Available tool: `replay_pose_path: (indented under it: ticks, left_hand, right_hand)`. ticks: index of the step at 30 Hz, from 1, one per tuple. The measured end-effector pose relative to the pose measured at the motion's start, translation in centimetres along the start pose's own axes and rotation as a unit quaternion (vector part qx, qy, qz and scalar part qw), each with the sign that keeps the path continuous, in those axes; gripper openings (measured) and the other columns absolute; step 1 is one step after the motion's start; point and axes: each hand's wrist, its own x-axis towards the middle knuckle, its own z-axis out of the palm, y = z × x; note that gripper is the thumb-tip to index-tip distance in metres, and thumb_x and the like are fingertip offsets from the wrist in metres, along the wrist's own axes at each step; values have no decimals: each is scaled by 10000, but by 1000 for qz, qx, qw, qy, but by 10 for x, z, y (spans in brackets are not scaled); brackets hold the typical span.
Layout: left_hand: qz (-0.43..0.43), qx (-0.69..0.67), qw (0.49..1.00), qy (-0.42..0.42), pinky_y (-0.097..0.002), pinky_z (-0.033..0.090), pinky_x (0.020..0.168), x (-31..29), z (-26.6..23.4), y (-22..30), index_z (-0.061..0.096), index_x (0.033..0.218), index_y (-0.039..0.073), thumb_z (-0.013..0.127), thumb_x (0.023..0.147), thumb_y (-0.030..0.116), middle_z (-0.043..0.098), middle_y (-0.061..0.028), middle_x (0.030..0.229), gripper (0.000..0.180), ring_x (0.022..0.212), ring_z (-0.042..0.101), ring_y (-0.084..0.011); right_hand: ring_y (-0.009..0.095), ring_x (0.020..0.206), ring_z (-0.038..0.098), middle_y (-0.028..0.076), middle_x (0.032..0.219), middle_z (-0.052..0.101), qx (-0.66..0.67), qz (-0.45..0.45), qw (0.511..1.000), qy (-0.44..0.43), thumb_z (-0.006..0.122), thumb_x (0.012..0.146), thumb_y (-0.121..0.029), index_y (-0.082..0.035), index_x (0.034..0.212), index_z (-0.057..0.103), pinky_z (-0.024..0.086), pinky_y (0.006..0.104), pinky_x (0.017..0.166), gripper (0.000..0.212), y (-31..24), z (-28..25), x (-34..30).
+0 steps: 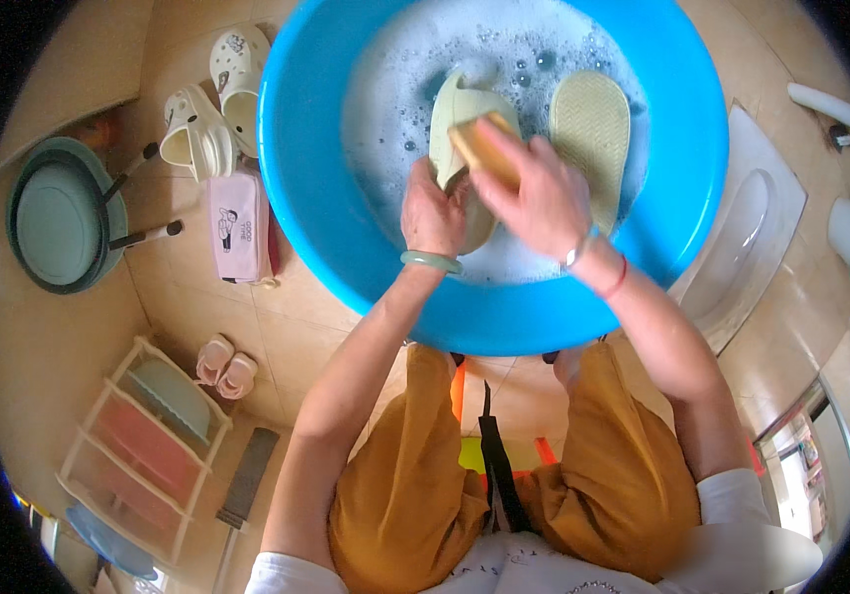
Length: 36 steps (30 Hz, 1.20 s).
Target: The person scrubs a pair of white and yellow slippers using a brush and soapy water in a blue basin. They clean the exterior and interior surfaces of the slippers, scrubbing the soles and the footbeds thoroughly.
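A pale green slipper (455,107) is tilted over soapy water in a big blue basin (298,163). My left hand (431,213) is closed on the slipper's near side. In my right hand (549,208) is a scrub brush with a wooden back (482,153), pressed against the slipper's upper. The bristles are hidden beneath the brush. To the right of my right hand, a second pale green slipper (591,124) lies in the foam with its patterned sole up.
Cream clogs (202,134) and a pink box-like bag (238,228) stand left of the basin. Stacked green basins (59,223) hang at the far left. Small pink slippers (226,367) sit near a rack (148,445). A squat toilet (747,238) lies to the right.
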Motion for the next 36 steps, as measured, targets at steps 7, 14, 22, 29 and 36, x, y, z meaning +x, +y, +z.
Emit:
replay_pose_path:
  ticks: [7, 14, 22, 29, 36]
  left_hand:
    - [-38, 42, 998, -23, -475, 489, 772, 12, 5, 17, 550, 1135, 0, 722, 852, 279, 647, -248, 1025, 433, 948, 615, -440]
    - [-67, 31, 996, -43, -428, 514, 795, -6, 2, -3, 561, 1157, -6, 731, 858, 291, 670, -239, 1022, 455, 967, 657, -389]
    - [-80, -62, 992, -75, -372, 529, 763, 6, 2, 6, 581, 1134, -20, 742, 865, 294, 702, -200, 984, 444, 882, 687, -292]
    - [-99, -109, 987, -60, -341, 531, 762, 1, 4, -7, 586, 1139, -21, 725, 889, 253, 709, -146, 963, 396, 862, 669, -211]
    - [-158, -176, 969, -65, -293, 512, 725, 12, 6, -3, 616, 1141, 0, 770, 846, 294, 690, -75, 968, 443, 826, 625, -137]
  right_hand:
    - [444, 956, 645, 262, 1091, 632, -34, 79, 996, 17, 519, 883, -483, -272, 1189, 601, 518, 522, 817, 380, 16, -17, 84]
    - [443, 821, 643, 234, 1052, 602, -5, 13, 1000, 13, 562, 882, -507, -250, 1388, 512, 533, 519, 745, 569, 12, -3, -3]
    - [463, 857, 641, 237, 1063, 600, -41, 69, 997, -15, 546, 883, -523, -263, 1358, 529, 523, 543, 771, 542, 20, -8, 70]
    - [452, 801, 650, 262, 989, 626, 46, 8, 998, 46, 600, 882, -446, -253, 1328, 570, 547, 499, 714, 486, 22, 7, 3]
    - [334, 928, 676, 159, 1059, 698, 270, 31, 959, 82, 607, 868, -473, -125, 1288, 598, 518, 410, 818, 546, 61, 13, 75]
